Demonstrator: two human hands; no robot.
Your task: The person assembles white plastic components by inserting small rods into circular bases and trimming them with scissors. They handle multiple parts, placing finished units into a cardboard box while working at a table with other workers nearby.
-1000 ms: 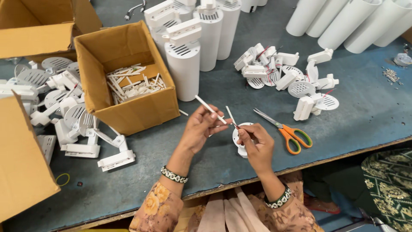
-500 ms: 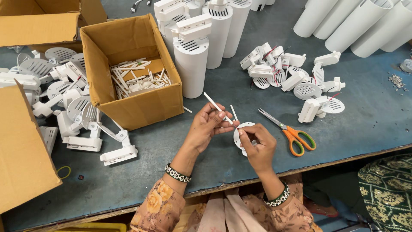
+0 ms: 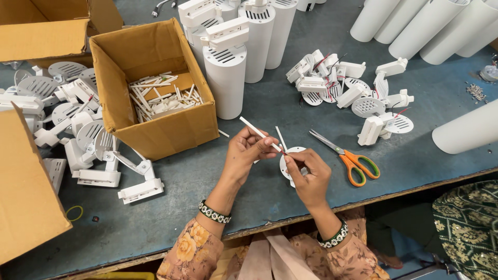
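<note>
My left hand (image 3: 250,152) pinches a thin white tube (image 3: 255,129) that slants up and to the left. Its lower end meets my right hand (image 3: 307,175), which grips a round white vented part (image 3: 288,156) with a second thin white tube (image 3: 280,137) sticking up from it. Both hands hover just above the grey-blue table (image 3: 228,186) near its front edge. Orange-handled scissors (image 3: 348,158) lie shut just right of my right hand.
An open cardboard box (image 3: 155,129) with several white tubes stands to the left. White bracket parts (image 3: 88,145) are piled far left, another pile (image 3: 358,91) at the right. Tall white cylinders (image 3: 226,78) stand behind the hands; more (image 3: 430,26) lie at the back right.
The hands have stayed together at the same spot; the left hand's tube has shifted slightly toward the round part. The view has shifted a little.
</note>
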